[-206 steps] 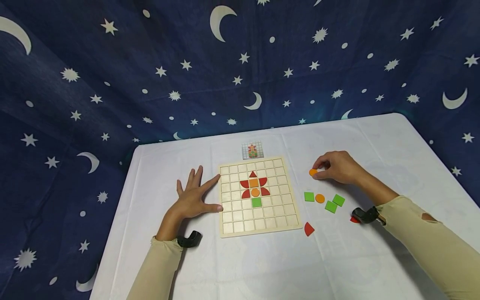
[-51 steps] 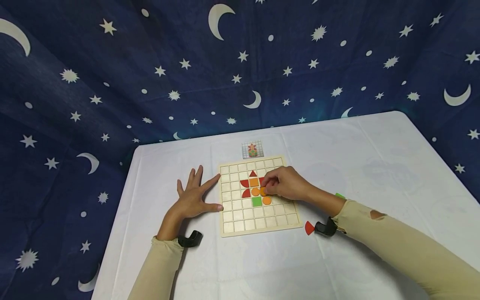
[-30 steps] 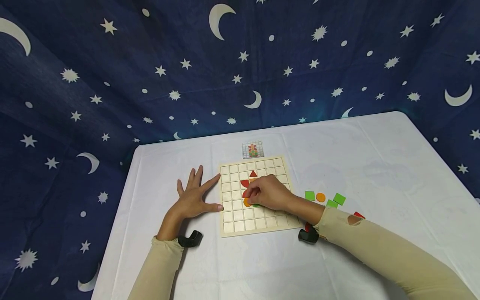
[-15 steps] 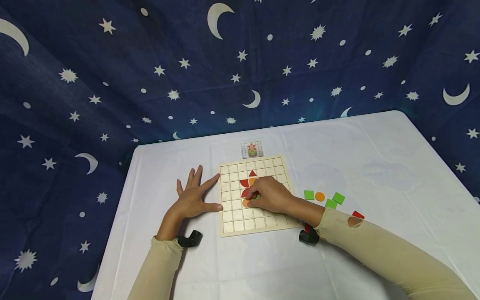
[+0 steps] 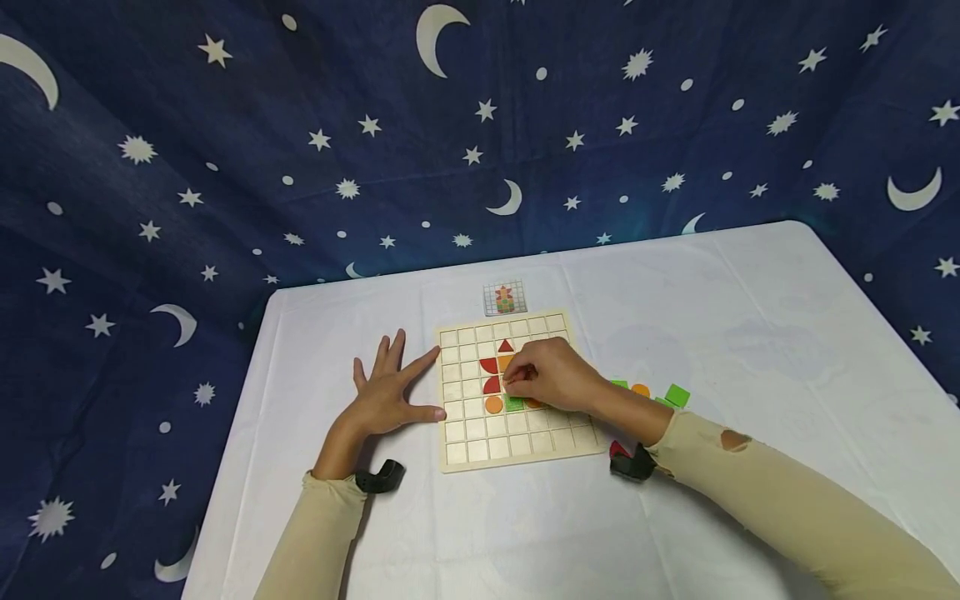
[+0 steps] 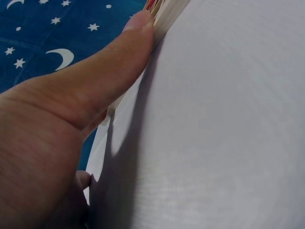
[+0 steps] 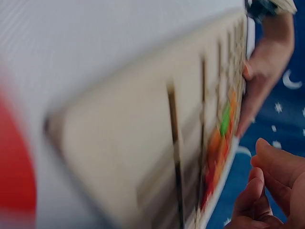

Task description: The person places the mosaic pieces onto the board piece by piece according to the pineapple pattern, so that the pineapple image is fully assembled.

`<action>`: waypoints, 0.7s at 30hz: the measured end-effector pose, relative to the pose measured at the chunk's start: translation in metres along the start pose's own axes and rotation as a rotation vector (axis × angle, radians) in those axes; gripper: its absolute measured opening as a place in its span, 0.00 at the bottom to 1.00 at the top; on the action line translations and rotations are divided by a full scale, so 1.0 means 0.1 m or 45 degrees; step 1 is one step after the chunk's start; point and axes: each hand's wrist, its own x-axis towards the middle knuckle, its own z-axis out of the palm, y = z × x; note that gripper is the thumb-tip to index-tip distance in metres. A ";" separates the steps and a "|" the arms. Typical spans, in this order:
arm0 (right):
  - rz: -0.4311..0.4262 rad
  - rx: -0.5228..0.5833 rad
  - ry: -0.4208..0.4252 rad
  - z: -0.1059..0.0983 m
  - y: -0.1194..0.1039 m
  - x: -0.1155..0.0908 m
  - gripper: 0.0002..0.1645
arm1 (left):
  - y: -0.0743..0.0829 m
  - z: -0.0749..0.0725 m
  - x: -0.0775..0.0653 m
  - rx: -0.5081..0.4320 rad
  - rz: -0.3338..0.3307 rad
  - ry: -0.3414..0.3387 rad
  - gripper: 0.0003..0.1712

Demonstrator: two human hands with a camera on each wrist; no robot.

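Observation:
My left hand [image 5: 386, 402] lies flat with spread fingers, its index finger and thumb touching the left edge of the wooden grid board [image 5: 456, 454]. In the left wrist view the thumb [image 6: 109, 71] presses along that edge. Over the middle of the board hovers my right hand [image 5: 551, 375], fingers loosely bent; in the right wrist view its fingertips [image 7: 267, 152] hold nothing. An orange disc [image 5: 493, 404] lies left of a green square tile [image 5: 513, 403], and another orange disc [image 5: 533, 403] shows partly on the right. Red pieces [image 5: 489, 366] and an orange square [image 5: 506, 363] sit above, partly hidden.
A small pattern card [image 5: 491, 307] lies behind the board. Right of it, partly behind the right forearm, are loose green squares [image 5: 677, 395], an orange disc [image 5: 641, 389] and a red quarter-circle [image 5: 618, 449]. A star-patterned cloth [image 5: 337, 108] hangs behind the white table [image 5: 510, 533].
My right hand carried an orange disc from the table, then across the board to the left of the green square, released it there and moved up and right. The left hand stayed put.

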 end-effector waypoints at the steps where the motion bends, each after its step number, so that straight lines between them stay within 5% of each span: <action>1: 0.018 0.000 0.014 -0.07 0.02 -0.01 0.03 | 0.00 0.00 0.00 -0.002 0.002 0.000 0.61; 11: 0.067 -0.146 -0.079 -0.78 0.38 -0.35 0.07 | 0.04 -0.02 -0.01 -0.004 -0.014 0.000 0.61; 21: 0.192 -0.253 -0.163 -1.09 0.86 -0.82 0.08 | 0.04 -0.02 -0.01 -0.006 -0.012 -0.004 0.60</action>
